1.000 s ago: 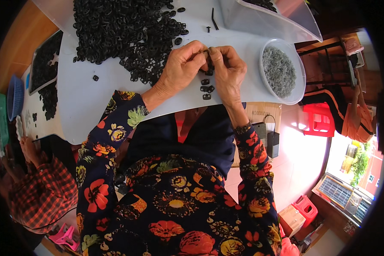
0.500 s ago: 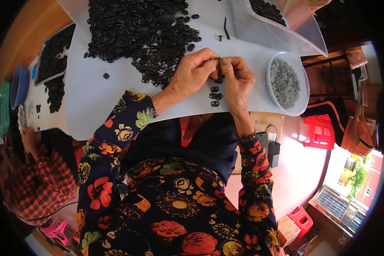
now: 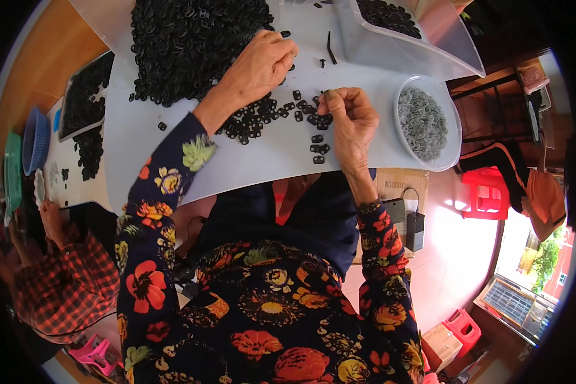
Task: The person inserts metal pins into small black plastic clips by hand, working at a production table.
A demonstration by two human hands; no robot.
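Left hand (image 3: pixel 262 64) stretched out to twelve o'clock, fingers curled down onto the near edge of the big heap of small black plastic parts (image 3: pixel 192 45), grip half closed over a few of them; whether any are actually pinched cannot be told, since the fingertips are hidden. Right hand (image 3: pixel 349 118) drawn in at about one o'clock of the body, thumb and forefinger pinched shut on one small dark piece (image 3: pixel 327 94) held just above the counter (image 3: pixel 269 160). Between the two hands, a loose scatter of black parts (image 3: pixel 262 115), with a few more singles (image 3: pixel 317 148) lying just below the right hand. At three o'clock of the right hand, a round clear tub of small grey metal bits (image 3: pixel 422 121), near but not touching. At one o'clock, a slanted clear tray holding more black parts (image 3: pixel 390 16). At nine o'clock, another person in a checked sleeve (image 3: pixel 64 275) beside a separate dark tray (image 3: pixel 83 102). To do this well, judged from the layout: rake only a small batch off the heap edge, keep it flat and spread for easy single picks, hold the pinched piece steady and square, avoid nudging the tub.
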